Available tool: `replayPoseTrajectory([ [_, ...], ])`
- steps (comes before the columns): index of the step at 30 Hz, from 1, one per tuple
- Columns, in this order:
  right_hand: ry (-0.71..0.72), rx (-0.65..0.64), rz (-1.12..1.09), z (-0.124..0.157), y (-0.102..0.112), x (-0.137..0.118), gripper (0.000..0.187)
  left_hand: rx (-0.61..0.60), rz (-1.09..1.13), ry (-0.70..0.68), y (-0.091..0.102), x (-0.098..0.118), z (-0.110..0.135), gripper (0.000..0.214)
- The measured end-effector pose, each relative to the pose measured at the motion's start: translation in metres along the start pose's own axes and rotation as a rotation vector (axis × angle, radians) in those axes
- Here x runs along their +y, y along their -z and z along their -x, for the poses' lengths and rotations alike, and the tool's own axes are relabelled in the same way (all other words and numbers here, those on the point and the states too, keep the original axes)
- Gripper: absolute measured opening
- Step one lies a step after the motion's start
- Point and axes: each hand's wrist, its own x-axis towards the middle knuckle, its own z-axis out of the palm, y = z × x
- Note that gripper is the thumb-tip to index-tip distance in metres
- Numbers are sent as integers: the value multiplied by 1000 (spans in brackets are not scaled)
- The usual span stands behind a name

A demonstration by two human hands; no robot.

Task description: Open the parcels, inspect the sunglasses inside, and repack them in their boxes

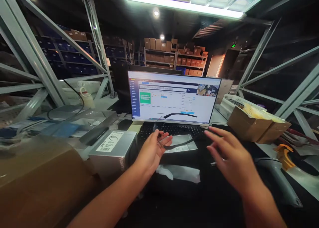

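Note:
My left hand (151, 152) is closed on the front of a pair of eyeglasses (179, 114), holding them up before the monitor. Their two dark temple arms are unfolded and reach to the right; the fingers hide part of the frame. Off to the right of the temple tips, my right hand (231, 158) hangs with fingers apart and nothing in them, slightly blurred. Beneath the glasses lies a small open whitish tray or box (185, 144). A crumpled translucent plastic sleeve (184, 173) rests on the black desk surface, nearer to me.
A lit monitor (174, 98) stands behind a black keyboard (147, 131). Left are a silver labelled box (131, 143) and a brown carton (45, 188). Right are a handheld scanner (282, 181), an orange tape dispenser (286, 156) and a cardboard box (249, 123).

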Motion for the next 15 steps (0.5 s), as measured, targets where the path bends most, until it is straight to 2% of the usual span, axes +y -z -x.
replayPoseTrajectory([
  [2, 188, 11, -15, 0, -14, -29, 51, -16, -5, 22, 1, -5, 3, 20],
  [4, 310, -23, 42, -1, -28, -43, 51, -50, -13, 40, 0, -9, 8, 20],
  [6, 362, -27, 123, -2, -39, -42, 42, -96, -48, 31, -2, -11, 13, 21],
  [8, 375, 16, 171, -4, -42, -30, 31, -170, -142, -6, -2, -9, 17, 25],
  [11, 295, 97, 190, -8, -36, -6, 23, -431, -500, -94, 5, 3, 24, 40],
  [13, 139, 163, 219, -10, -27, 9, 20, -630, -896, -206, 13, 15, 29, 55],
  [15, -91, 223, 228, -11, -15, 21, 20, -777, -1312, -345, 20, 26, 34, 66],
])
